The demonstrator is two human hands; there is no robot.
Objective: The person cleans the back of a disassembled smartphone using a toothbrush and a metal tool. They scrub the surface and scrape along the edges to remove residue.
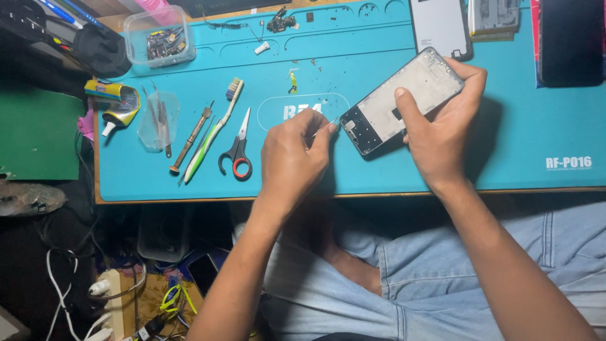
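At the centre right of the frame, a person's right hand (442, 136) grips a stripped phone frame (404, 101), thumb pressed on its pale inner plate and fingers wrapped behind the upper end. The frame is a thin rectangle tilted off the blue work mat (517, 126), silver-grey inside with a dark band at its lower left end. The left hand (293, 158), at centre, pinches a thin metal tool (325, 128) between thumb and closed fingers, its tip touching the frame's dark end. At the left of the mat lie scissors (237, 151) with black-and-red handles, a toothbrush (214, 129) and a screwdriver (191, 139); a clear plastic box (159, 36) of small parts sits at upper left.
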